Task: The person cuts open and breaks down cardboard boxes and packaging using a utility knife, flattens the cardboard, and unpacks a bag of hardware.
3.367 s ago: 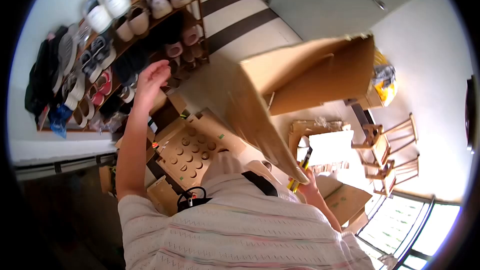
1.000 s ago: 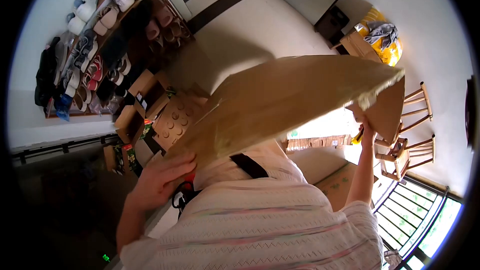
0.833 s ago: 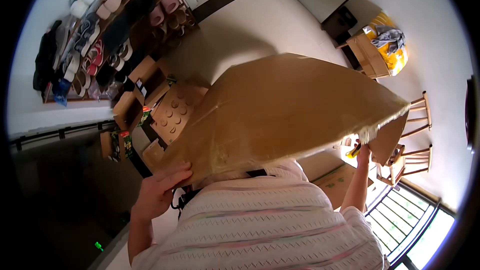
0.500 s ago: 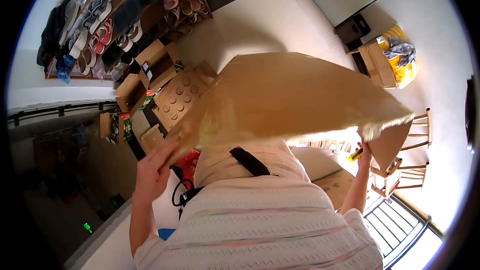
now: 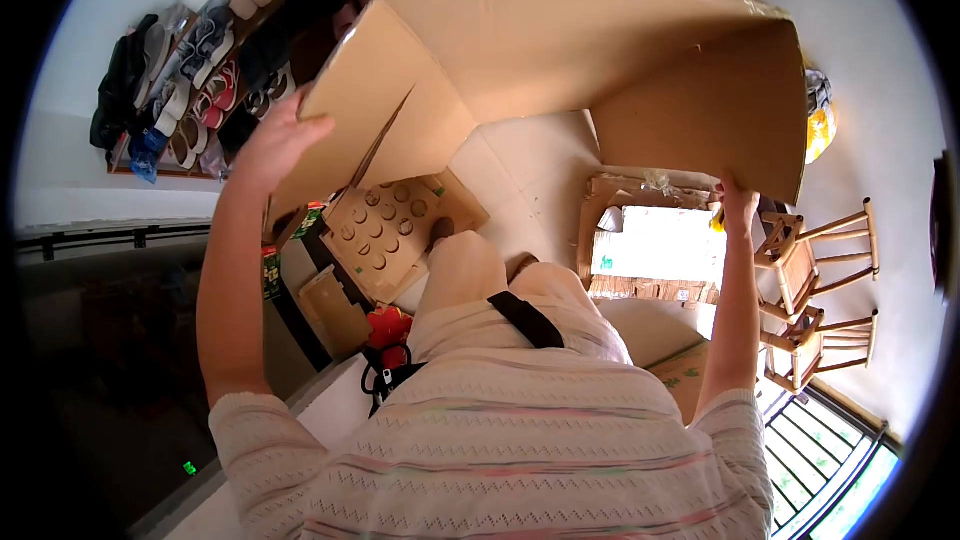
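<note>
A large cardboard box (image 5: 530,45) is raised in front of me, its panels bent around an open middle through which the floor shows. Its left panel has a long slanting gap. My left hand (image 5: 275,145) is closed on that panel's outer edge, thumb on the inner face. At the lower edge of the right panel, my right hand (image 5: 738,205) is closed on the cardboard. A small yellow object (image 5: 717,220) shows in the same hand; most of it is hidden by the fingers.
Flat cardboard with round marks (image 5: 380,230) lies on the floor at left. Stacked flattened cardboard (image 5: 600,210) carries a white sheet (image 5: 660,245). Bamboo chairs (image 5: 800,275) stand at right. A shoe rack (image 5: 160,175) stands at upper left, a railing (image 5: 820,460) at lower right.
The box has been lifted and tipped up, so its inner faces and the floor beyond now show. Both hands have risen with it, the left one furthest.
</note>
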Motion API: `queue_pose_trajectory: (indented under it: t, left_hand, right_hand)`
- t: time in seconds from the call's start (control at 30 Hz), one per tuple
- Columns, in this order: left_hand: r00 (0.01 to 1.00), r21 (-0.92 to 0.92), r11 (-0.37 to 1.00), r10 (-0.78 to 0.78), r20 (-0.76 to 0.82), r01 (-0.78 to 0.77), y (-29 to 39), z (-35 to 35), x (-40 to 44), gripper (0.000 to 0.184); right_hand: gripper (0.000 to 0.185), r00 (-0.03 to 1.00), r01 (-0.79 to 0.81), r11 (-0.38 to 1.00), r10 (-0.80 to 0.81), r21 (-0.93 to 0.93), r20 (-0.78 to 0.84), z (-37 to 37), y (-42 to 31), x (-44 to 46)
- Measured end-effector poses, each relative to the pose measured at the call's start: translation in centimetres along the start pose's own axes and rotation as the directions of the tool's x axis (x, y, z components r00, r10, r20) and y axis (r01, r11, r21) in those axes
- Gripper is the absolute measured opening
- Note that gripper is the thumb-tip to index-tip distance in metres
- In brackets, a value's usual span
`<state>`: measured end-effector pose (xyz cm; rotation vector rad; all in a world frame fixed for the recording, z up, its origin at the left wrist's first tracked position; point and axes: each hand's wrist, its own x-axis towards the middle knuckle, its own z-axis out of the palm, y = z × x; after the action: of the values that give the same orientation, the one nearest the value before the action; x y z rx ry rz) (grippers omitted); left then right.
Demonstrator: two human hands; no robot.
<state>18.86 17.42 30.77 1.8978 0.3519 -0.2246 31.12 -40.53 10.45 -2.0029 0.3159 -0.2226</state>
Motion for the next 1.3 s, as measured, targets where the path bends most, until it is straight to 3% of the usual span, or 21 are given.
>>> queue_pose_trajectory:
  t: [0.37,0.5,0.6,0.63,0.7,0.8,0.83,0.87,0.93,1.03,1.17,1.27,1.3]
  left_hand:
    - [1.000,0.065,0.998,-0.009,0.012,0.008,3.5,-3.8,10.9,0.034]
    - [0.999,0.006,1.000,-0.019,0.040,0.018,3.9,-5.4,16.2,0.030]
    - [0.999,-0.034,0.999,-0.033,-0.021,0.032,4.7,-5.2,19.6,0.030]
    - [0.999,-0.072,0.996,-0.041,0.026,0.043,4.9,-5.0,20.6,0.032]
    - [0.991,-0.129,0.988,-0.069,0.117,0.084,5.5,-4.3,22.2,0.036]
    - [0.999,-0.136,0.991,0.016,0.044,-0.010,7.7,-1.8,21.8,0.052]
    - [0.994,-0.157,0.988,0.023,0.102,-0.006,8.2,-1.8,21.8,0.071]
    - [0.963,-0.240,0.971,0.065,0.263,0.000,7.8,-2.8,22.9,0.083]
    - [0.927,-0.413,0.905,0.235,0.293,-0.098,6.6,-3.7,24.6,0.096]
    - [0.894,-0.155,0.907,0.415,0.170,-0.391,4.6,-4.6,28.7,0.112]
    - [0.847,-0.296,0.821,0.528,0.065,-0.489,3.1,-4.0,34.4,0.122]
    - [0.843,-0.365,0.800,0.534,0.071,-0.476,1.0,-4.0,38.9,0.121]
    - [0.842,-0.422,0.774,0.538,0.048,-0.471,0.3,-3.5,40.2,0.111]
  right_hand:
    - [0.017,1.000,-0.020,1.000,0.020,0.016,-0.018,6.1,-4.7,6.1]
    - [0.018,0.991,-0.010,1.000,0.012,-0.015,0.130,8.6,-6.0,8.3]
    - [0.017,0.993,0.051,0.998,-0.046,-0.046,0.107,12.1,-8.7,8.1]
    - [0.018,0.988,0.023,1.000,-0.021,-0.014,0.152,13.1,-10.8,7.4]
    - [0.019,0.994,0.001,0.995,0.010,-0.097,0.111,15.4,-11.8,8.0]
    - [0.019,0.998,-0.008,0.994,0.014,-0.109,0.054,17.5,-13.9,8.7]
    - [0.019,0.998,-0.028,0.994,0.033,-0.105,0.046,17.8,-14.3,8.9]
    - [0.020,0.999,-0.030,0.995,0.033,-0.100,0.035,18.0,-14.2,9.5]
    - [0.021,0.999,-0.036,0.995,0.037,-0.096,0.012,17.9,-13.5,10.5]
    - [0.018,0.996,-0.071,0.990,0.076,-0.125,0.036,17.7,-14.8,11.0]
    - [0.014,0.990,-0.041,0.999,0.041,-0.005,0.131,17.6,-14.6,12.4]
    - [0.013,0.973,-0.062,0.998,0.064,-0.015,0.224,16.2,-14.8,13.6]
    - [0.013,0.974,-0.052,0.999,0.050,0.005,0.220,15.7,-15.1,13.8]
